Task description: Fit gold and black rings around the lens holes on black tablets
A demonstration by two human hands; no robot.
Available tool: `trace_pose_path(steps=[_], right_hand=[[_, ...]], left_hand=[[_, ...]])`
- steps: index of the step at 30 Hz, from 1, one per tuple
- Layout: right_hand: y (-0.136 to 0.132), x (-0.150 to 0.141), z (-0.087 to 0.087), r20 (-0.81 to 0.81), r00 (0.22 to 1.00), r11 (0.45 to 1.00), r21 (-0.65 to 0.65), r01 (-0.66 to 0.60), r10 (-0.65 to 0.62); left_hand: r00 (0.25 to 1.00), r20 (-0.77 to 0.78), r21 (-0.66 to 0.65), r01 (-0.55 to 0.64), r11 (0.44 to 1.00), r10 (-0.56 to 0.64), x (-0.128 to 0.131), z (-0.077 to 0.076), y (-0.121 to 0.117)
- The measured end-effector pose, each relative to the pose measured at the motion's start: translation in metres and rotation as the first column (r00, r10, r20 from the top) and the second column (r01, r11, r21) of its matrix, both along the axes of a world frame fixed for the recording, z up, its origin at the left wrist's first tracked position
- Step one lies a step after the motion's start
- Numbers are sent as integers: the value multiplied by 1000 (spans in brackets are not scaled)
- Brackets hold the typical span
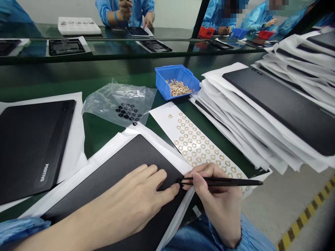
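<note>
A green workbench (138, 76) is spread with black tablet panels; the nearest black panel (112, 174) is laid on white paper, its long axis slanting from near left to far right; a sheet of small gold rings (199, 146) is set just beyond its right edge. The panel is pressed by the left hand (131, 195), its fingers (154, 174) open and holding nothing; black tweezers (222, 181) are pinched in the right hand (217, 205), lying nearly level, tips pointing left at the panel's right edge, beside the left thumb (174, 190); whether anything is held at the tips cannot be told.
</note>
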State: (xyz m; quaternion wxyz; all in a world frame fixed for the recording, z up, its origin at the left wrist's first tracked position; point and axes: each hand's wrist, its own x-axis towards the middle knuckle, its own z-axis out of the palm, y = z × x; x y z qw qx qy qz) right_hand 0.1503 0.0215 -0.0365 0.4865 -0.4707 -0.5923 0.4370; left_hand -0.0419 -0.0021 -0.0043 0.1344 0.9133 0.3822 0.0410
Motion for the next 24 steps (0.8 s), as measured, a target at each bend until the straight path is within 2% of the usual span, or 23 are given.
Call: trace_pose_path(steps=[6, 16, 21, 24], right_hand=[[-4, -4, 2, -49, 996, 996, -52, 66, -68], [7, 3, 4, 72, 994, 996, 26, -85, 83], [6, 6, 0, -31, 996, 997, 24, -79, 79], [6, 8, -3, -41, 992, 992, 52, -117, 119]], left_hand=[[1000, 0, 7, 5, 1000, -5, 1, -1, 1], [1000, -3, 7, 0, 1000, 0, 0, -2, 0], [1000, 8, 3, 0, 1000, 0, 0, -1, 0], [1000, 8, -5, 3, 1000, -3, 0, -2, 0]])
